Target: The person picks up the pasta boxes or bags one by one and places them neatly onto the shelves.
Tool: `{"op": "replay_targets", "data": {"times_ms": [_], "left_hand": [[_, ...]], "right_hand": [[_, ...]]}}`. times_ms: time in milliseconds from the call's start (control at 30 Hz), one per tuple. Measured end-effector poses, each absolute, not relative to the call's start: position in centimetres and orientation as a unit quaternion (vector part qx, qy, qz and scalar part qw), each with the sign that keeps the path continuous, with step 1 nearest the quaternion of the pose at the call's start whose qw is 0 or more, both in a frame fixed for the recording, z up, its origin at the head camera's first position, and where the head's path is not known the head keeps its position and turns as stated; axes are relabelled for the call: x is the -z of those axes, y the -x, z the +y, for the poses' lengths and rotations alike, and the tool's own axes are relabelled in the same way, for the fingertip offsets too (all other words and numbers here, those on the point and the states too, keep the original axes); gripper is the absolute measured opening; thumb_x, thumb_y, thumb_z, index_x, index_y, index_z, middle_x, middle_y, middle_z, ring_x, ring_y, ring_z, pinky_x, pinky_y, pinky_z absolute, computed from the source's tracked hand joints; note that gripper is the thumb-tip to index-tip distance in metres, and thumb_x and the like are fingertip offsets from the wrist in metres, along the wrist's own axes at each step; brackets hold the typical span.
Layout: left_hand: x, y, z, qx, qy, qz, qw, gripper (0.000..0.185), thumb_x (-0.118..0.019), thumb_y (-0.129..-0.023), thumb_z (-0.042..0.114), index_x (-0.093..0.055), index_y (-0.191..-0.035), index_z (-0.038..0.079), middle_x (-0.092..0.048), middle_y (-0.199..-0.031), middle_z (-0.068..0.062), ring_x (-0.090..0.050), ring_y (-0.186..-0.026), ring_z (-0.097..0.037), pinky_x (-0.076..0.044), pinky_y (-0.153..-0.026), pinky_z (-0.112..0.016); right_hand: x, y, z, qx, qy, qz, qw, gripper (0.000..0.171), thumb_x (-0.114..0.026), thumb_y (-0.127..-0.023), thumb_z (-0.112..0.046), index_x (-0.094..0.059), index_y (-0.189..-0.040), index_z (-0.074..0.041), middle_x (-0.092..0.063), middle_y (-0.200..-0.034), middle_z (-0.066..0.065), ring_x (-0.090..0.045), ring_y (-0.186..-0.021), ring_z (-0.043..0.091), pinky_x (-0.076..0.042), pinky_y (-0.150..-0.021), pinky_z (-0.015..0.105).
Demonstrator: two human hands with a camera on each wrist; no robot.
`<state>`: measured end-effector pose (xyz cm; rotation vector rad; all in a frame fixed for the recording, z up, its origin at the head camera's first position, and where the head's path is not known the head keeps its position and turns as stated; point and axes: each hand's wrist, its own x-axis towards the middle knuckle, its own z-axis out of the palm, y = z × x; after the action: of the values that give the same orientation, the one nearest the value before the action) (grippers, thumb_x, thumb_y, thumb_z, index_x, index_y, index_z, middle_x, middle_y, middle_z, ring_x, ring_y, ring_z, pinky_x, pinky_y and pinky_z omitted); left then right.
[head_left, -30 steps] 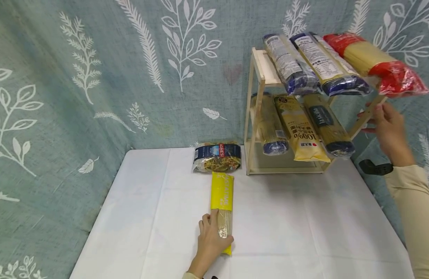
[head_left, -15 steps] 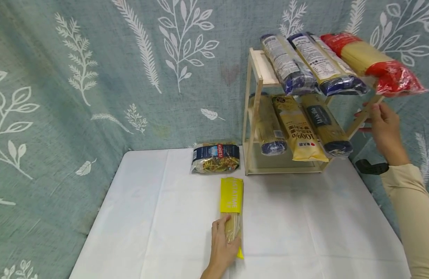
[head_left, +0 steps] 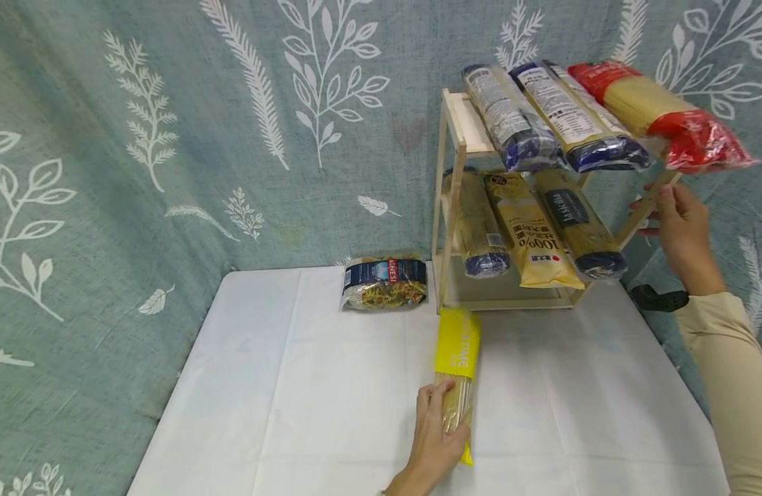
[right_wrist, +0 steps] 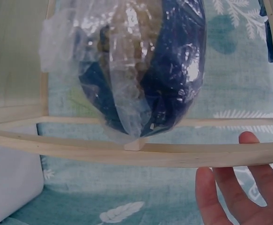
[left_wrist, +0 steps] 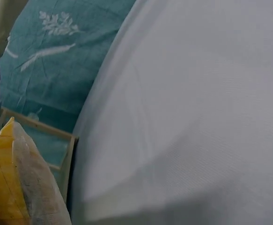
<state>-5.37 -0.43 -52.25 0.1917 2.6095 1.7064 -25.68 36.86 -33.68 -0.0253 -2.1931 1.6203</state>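
My left hand (head_left: 435,435) grips the near end of a yellow spaghetti packet (head_left: 457,348) that lies on the white tablecloth (head_left: 294,386). The packet's far end almost touches the foot of the wooden rack (head_left: 455,141). In the left wrist view the yellow packet (left_wrist: 5,187) fills the lower left corner, in front of the wooden rack (left_wrist: 38,129). My right hand (head_left: 675,220) holds the rack's slanted right post. In the right wrist view its fingers (right_wrist: 234,192) reach behind a wooden rail (right_wrist: 127,152), under a blue packet end (right_wrist: 145,70).
The top shelf carries two blue packets (head_left: 511,117) and a red one (head_left: 666,117), all sticking out over the front. Three more packets (head_left: 530,227) lie on the lower shelf. An Agnesi pasta bag (head_left: 386,281) sits left of the rack. A leaf-print curtain (head_left: 170,138) hangs behind.
My left hand has slid the yellow packet to the right and toward the rack's foot. My right hand has stayed on the rack's right post.
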Motion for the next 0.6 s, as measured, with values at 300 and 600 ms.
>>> {"op": "replay_targets", "data": {"times_ms": [300, 600], "left_hand": [[52.1, 8.2, 2.2, -0.542, -0.102, 0.834, -0.034, 0.064, -0.063, -0.073, 0.005, -0.046, -0.134, 0.017, -0.035, -0.121, -0.003, -0.045, -0.096, -0.017, -0.044, -0.074, -0.026], [52.2, 12.6, 4.0, -0.524, -0.101, 0.842, -0.082, 0.055, -0.061, -0.077, 0.010, -0.049, -0.131, 0.012, -0.038, -0.118, -0.007, -0.046, -0.096, -0.018, -0.045, -0.076, -0.028]], "right_hand": [[33.7, 25.6, 36.9, -0.581, 0.005, -0.787, 0.208, 0.031, -0.040, -0.100, -0.038, -0.059, -0.114, -0.019, -0.064, -0.087, -0.016, -0.062, -0.077, -0.003, -0.050, -0.054, 0.013], [33.7, 25.7, 37.0, -0.583, 0.005, -0.788, 0.197, 0.029, -0.040, -0.100, -0.039, -0.059, -0.114, -0.022, -0.064, -0.088, -0.015, -0.061, -0.078, -0.002, -0.050, -0.056, 0.013]]}}
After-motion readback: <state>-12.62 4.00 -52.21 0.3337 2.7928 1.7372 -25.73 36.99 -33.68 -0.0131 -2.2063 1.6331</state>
